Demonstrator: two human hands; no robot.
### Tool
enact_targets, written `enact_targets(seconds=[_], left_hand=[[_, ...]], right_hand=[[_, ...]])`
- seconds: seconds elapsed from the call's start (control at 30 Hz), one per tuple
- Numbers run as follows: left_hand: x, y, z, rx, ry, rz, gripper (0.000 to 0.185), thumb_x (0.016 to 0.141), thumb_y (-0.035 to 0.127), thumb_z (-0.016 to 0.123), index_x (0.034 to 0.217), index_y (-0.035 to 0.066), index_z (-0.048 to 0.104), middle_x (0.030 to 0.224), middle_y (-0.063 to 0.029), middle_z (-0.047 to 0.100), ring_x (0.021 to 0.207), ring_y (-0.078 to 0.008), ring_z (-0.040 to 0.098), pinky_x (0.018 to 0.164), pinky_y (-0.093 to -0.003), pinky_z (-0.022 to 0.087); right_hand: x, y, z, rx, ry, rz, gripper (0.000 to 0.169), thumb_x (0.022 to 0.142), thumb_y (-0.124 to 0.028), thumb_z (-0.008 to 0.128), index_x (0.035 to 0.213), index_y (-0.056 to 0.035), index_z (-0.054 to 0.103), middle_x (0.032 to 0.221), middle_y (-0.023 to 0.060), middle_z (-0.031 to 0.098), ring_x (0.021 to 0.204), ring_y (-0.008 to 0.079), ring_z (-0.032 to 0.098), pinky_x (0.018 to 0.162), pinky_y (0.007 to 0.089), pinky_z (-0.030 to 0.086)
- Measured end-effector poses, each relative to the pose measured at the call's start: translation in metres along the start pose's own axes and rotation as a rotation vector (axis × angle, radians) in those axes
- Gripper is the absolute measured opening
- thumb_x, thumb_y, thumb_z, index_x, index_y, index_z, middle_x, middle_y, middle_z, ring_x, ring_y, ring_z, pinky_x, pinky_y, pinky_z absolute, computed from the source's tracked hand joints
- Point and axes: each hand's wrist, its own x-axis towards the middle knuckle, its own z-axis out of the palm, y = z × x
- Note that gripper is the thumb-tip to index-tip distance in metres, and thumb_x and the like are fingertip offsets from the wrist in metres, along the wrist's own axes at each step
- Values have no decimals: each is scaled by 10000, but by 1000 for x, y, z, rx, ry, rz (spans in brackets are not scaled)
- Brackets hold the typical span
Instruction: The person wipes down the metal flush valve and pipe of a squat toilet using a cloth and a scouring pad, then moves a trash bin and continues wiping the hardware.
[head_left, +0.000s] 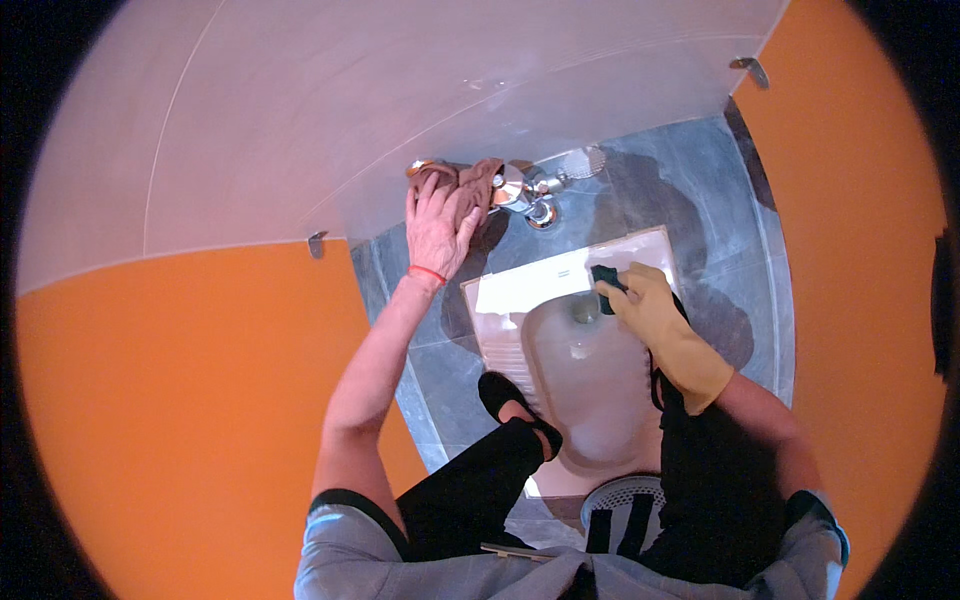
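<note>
My left hand (439, 229) is bare and presses a brown cloth (474, 187) against a chrome pipe fitting on the wall. Just right of the cloth stands the chrome flush valve (511, 191). My right hand (645, 304) wears a yellow rubber glove and grips a dark green scouring pad (606, 286) between thumb and fingers. The pad is over the far right part of a ceramic squat toilet (499, 330), beside the drain opening (585, 307). The fingertips of my left hand lie on the cloth; some folds of it are hidden beneath them.
A grey perforated basket (622, 491) stands at the near end of the toilet. Orange partitions (210, 375) flank both sides, with metal brackets (316, 244) at the wall. My black shoe (501, 394) is on the left footrest. Dark wet patches mark the grey floor tiles (652, 206).
</note>
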Motion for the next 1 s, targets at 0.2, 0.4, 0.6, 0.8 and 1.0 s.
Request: enact_targets(seconds=[0.2,0.4,0.6,0.8,1.0], left_hand=[[-12,-14,-3,-263,19,68,411,958,290,654,1302,65,646,1360,-168,590,1413,-355,442,1217,-556,271],[5,11,-13,-79,60,97,444,777,256,794,1167,76,684,1067,-134,686,1121,-346,634,1059,-522,429],[67,6,0,160,-601,-11,382,686,335,786,998,123,718,1006,-147,745,963,-326,699,907,-450,519],[71,0,-5,89,-620,25,354,711,385,716,927,105,727,912,-163,756,873,-334,726,737,-445,563],[16,14,28,190,52,-7,372,793,242,703,1126,82,665,961,-105,624,980,-287,622,997,-413,439]], right_hand=[[-7,-2,-6,-36,-80,52,340,864,-249,785,726,42,674,694,158,541,617,310,522,572,429,404],[-13,4,-7,-36,-35,9,308,839,-226,808,729,36,689,681,153,551,611,315,527,566,426,403],[-10,-14,-2,6,-48,-10,253,844,-178,798,781,51,712,668,155,551,633,309,536,581,417,411],[-9,-15,-5,-75,-103,-25,275,894,-162,758,805,82,668,720,154,561,633,253,526,575,370,413],[-7,-15,-1,-16,-105,-67,265,887,-148,763,808,87,667,710,165,563,631,260,534,565,378,416]])
